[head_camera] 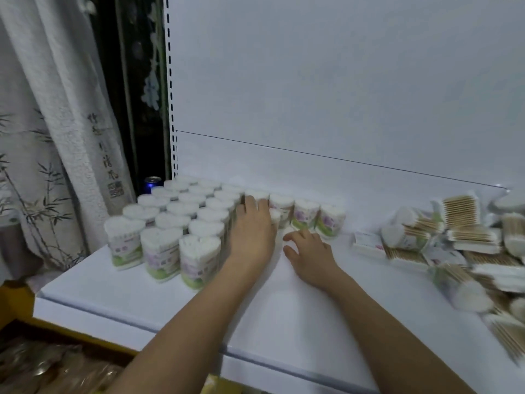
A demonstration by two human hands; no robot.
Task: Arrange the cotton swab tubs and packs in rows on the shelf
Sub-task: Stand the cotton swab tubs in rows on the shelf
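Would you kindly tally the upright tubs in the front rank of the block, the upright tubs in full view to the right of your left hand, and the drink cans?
Front-rank tubs: 3
Tubs in full view right of the left hand: 3
Blue can: 1
Total: 7

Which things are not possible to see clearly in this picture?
- Head view: the tub under the left hand is mostly covered by that hand.
- The right hand covers whatever its fingers touch.
- The pile of packs is blurred and cut off by the right edge.
- Tub labels are too blurred to read.
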